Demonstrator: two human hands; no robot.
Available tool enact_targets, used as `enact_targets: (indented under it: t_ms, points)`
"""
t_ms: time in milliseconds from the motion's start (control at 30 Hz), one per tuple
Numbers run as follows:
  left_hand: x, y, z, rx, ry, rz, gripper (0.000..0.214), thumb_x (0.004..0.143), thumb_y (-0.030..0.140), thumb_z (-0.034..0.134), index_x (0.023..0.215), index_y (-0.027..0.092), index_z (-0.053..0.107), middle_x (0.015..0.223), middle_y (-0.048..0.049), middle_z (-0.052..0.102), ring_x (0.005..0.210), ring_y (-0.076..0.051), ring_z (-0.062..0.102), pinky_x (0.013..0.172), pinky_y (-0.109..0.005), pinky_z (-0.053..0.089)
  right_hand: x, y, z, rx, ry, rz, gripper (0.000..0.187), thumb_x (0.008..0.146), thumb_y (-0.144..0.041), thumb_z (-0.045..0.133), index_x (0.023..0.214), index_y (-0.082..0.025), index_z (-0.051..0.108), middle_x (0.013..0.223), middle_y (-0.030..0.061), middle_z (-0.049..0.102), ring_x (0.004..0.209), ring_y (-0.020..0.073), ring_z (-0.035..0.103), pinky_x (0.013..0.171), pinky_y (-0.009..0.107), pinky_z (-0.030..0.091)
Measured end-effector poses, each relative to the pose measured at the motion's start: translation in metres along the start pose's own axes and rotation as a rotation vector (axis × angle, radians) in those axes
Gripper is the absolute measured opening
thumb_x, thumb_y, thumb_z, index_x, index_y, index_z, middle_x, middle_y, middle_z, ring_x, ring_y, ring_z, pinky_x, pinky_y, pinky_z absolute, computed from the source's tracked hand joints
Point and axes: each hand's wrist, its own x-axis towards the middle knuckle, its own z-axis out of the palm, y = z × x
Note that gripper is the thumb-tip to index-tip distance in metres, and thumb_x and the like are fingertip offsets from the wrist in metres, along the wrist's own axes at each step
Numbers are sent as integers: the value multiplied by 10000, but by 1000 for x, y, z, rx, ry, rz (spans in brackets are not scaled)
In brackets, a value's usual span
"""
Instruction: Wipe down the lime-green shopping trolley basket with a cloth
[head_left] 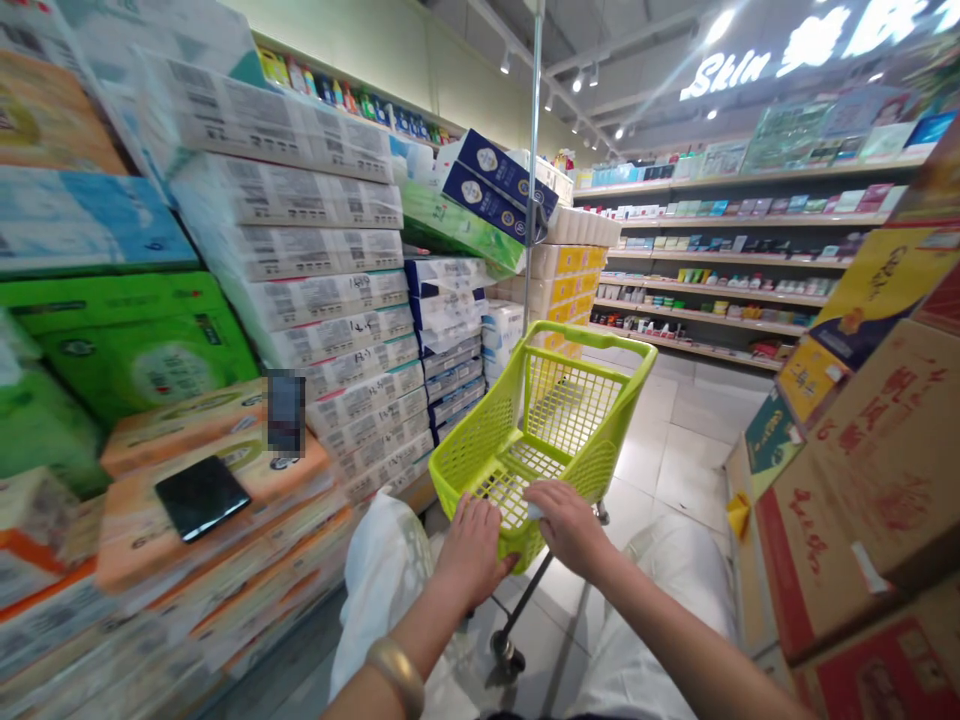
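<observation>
Reaching forward, left hand (472, 542) clasps the green cart (484, 432); right hand (568, 520) pinches something white (534, 510).

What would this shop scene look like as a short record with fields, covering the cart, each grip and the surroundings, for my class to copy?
Cart: lime-green, open mesh basket, on wheels
Left grip: fingers over the basket's near rim
Right grip: at the near edge; something pale by the fingers, too blurred to name
Left wrist: gold-coloured bangle
Left side: dark flat device on orange packs; stacked white packs
Right side: brown cartons
Background: stocked shelves, lit "Skin" sign
</observation>
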Motion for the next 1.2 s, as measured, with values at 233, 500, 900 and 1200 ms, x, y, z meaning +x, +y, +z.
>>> enact_targets:
  t_ms: [233,500,900,1200]
  points:
    - [0,6,-3,-93,15,8,178,822,266,580,974,195,523,1035,-75,599,1091,-252,552,1083,-481,363,1,10,-6,-17,-77,-167,481,710,11,443,1105,-202,615,1060,59,686,1047,182,597,946,349,469]
    - [3,-2,11,-10,57,4,160,847,281,555,970,188,510,990,-71,595,1038,-251,568,1054,-497,393,-5,8,2,-44,-16,-65,512,707,8,421,1153,-179,588,1132,87,655,1141,207,547,1028,418,425]
    - [6,-20,22,-3,68,-1,216,831,273,575,998,173,483,1040,-95,586,1129,-279,542,1075,-517,370,12,22,2,-68,-33,59,426,713,-11,474,1079,-175,616,1035,95,662,1021,219,573,938,384,449]
    - [6,-22,17,-65,73,13,197,806,220,533,979,221,440,1012,-47,569,1088,-253,552,1071,-543,373,15,4,13,67,-202,-188,501,704,6,452,1148,-192,575,1088,70,644,1056,204,545,983,372,427]
